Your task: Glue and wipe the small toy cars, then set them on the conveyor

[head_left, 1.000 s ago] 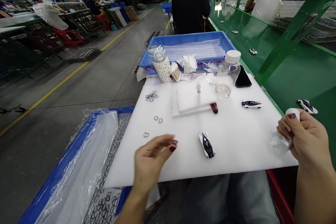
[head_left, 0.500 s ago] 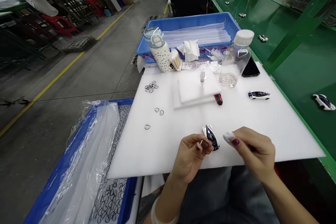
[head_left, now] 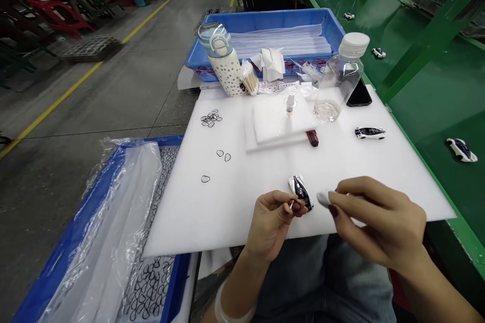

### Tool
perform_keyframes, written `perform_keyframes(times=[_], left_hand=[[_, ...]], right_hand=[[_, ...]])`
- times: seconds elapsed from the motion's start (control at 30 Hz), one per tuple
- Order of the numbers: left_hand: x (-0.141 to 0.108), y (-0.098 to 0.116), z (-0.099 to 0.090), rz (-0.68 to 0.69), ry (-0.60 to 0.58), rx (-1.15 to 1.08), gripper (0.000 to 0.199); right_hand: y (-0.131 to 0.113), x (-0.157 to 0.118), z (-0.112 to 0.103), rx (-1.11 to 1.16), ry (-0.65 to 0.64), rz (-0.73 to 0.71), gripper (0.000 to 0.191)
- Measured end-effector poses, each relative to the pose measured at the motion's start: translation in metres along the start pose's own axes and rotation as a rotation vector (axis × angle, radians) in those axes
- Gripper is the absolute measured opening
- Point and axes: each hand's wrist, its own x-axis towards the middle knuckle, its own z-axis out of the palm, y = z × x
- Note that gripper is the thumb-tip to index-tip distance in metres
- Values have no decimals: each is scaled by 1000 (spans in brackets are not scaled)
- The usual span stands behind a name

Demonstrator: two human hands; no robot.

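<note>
In the head view, taking the white board (head_left: 261,181) as a clock face with twelve at its far edge, the left hand (head_left: 270,222) is hovering over the near edge at six o'clock. It is pinching a small dark piece (head_left: 293,204) between thumb and fingers in a narrow grip; the fingers are partly hiding the piece, so its full shape is unclear. The right hand (head_left: 379,219) is hovering at five o'clock, holding a white wad (head_left: 323,199) closely between thumb and fingers, its tip pointing towards the left hand and staying apart from it.

Just beyond the left fingertips, a white and dark toy car (head_left: 301,193) is lying on the board, near six o'clock. A second car (head_left: 370,133) is resting at two o'clock, and a third car (head_left: 461,150) is sitting at three o'clock, off the board on the green surface (head_left: 417,111). Thin dark rings (head_left: 211,118) are lying loosely heaped at ten o'clock. Towards twelve, foam sheets (head_left: 276,128) are bearing a small vial (head_left: 290,102), with a red and black object (head_left: 312,138) touching their near right corner. A clear bottle (head_left: 335,83) is standing at one o'clock, and a dotted bottle (head_left: 227,68) is leaning at eleven.
</note>
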Motion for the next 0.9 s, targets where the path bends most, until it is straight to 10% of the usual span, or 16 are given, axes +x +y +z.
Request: perform_keyframes(times=[0.17,0.4,0.57,0.9], left_hand=[[-4,5,-4,57,-31,102,23],[-13,6,-13,601,118,1127,16],[-12,-7,-6,918,94,1455,15],[-8,-9,-3,743,60,1490,15]], right_hand=[[11,-7,1,112,69,135,19],[25,-27,28,249,-53,502,16],[26,-26,40,261,-126,529,15],[28,-27,40,225,-237,475,14]])
